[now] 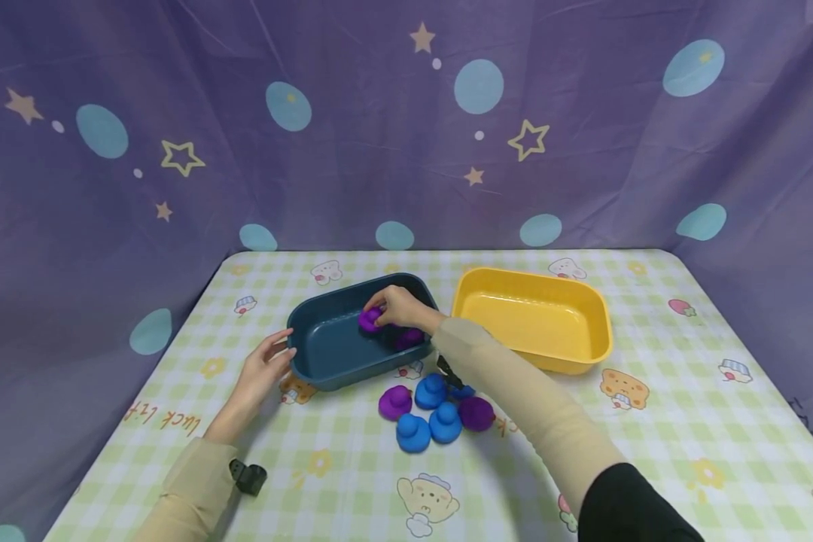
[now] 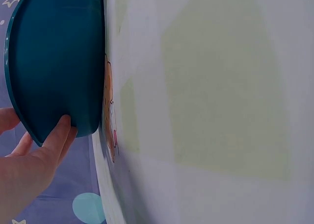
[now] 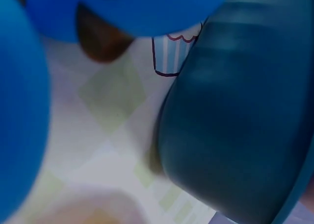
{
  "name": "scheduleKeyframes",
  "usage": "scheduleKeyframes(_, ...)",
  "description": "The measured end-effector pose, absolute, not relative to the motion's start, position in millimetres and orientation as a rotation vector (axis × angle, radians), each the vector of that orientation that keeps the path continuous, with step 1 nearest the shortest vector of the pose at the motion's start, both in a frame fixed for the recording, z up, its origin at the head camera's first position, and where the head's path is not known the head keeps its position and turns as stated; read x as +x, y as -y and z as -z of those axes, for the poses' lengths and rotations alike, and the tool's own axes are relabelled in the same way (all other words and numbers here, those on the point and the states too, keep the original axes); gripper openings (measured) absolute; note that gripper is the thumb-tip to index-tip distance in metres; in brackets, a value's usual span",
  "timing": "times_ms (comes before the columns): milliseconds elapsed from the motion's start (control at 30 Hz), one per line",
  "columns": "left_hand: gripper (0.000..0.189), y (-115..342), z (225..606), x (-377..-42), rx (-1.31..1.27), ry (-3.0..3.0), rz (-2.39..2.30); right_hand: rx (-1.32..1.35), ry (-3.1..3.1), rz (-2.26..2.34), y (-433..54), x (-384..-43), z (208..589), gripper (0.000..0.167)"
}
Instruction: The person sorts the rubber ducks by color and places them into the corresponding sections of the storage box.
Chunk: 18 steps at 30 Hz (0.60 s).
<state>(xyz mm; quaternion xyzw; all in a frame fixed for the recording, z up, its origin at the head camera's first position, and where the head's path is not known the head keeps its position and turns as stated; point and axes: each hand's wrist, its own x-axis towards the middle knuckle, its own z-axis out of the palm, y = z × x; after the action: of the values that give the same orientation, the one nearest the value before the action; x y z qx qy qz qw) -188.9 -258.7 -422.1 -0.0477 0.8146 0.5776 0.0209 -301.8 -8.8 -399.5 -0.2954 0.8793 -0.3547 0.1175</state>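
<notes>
In the head view, my right hand (image 1: 401, 306) pinches a purple rubber duck (image 1: 370, 320) between thumb and fingers, inside the dark teal tub (image 1: 325, 376). Another purple duck (image 1: 409, 339) lies in the tub's right end, partly covered by my forearm. My left hand (image 1: 269, 361) touches the tub's left end with fairly straight fingers; in the left wrist view its fingertips (image 2: 64, 122) rest against the wall near the rim. Outside the tub, two purple ducks (image 1: 396, 403) (image 1: 477, 414) and several blue ducks (image 1: 445, 423) sit in a cluster in front. The right wrist view shows blue ducks (image 3: 19, 111) close up.
A yellow tub (image 1: 599, 342) stands right of the teal tub, beyond my right forearm. Both are on a green-checked tablecloth (image 1: 298, 489) with cartoon prints. A purple curtain (image 1: 379, 135) with stars and ovals rises behind the table.
</notes>
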Motion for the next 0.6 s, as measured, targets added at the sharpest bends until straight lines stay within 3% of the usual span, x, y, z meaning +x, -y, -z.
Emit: scheduleKeyframes(600,0.049,259.0,422.1,-189.7,-0.168,-2.522,-1.775,-0.932,-2.641,0.831,12.9,-301.4,400.0,0.030)
